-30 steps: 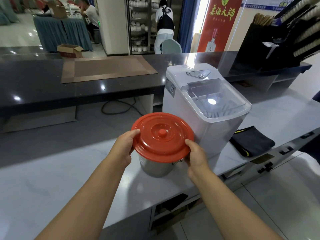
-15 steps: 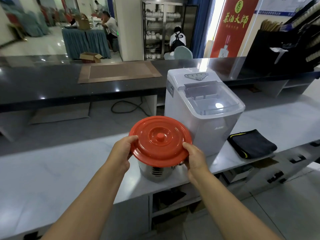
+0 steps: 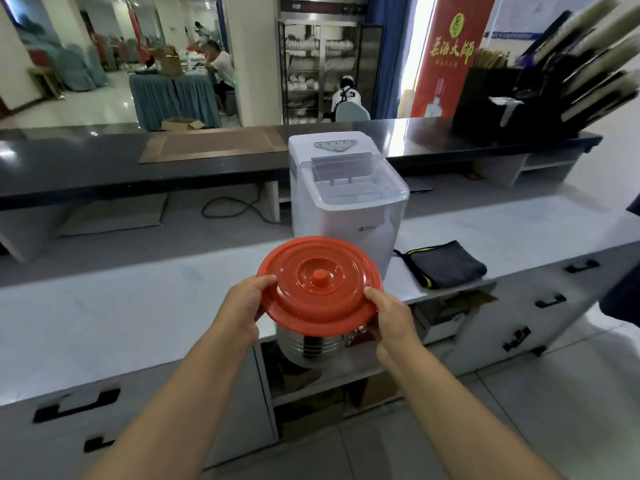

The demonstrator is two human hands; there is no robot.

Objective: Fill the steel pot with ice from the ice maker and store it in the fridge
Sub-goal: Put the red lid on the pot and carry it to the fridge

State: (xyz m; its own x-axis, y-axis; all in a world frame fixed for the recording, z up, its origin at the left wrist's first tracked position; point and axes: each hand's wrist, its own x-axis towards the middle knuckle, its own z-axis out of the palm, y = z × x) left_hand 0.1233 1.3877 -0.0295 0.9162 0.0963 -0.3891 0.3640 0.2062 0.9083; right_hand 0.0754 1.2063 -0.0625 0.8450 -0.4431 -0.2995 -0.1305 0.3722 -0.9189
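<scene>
Holding pot at counter edge, lid on.
Left hand (image 3: 244, 306) and right hand (image 3: 393, 315) gripped the orange lid (image 3: 318, 280) rim; steel pot (image 3: 310, 344) sat just before the ice maker (image 3: 346, 199).

I have one view only, from the head, wide-angle, looking forward and down along both forearms. The two-handed grip on the red lid (image 3: 320, 285) sits near, low of centre; beyond it runs the counter (image 3: 138, 306), then the hall behind, far off.
</scene>
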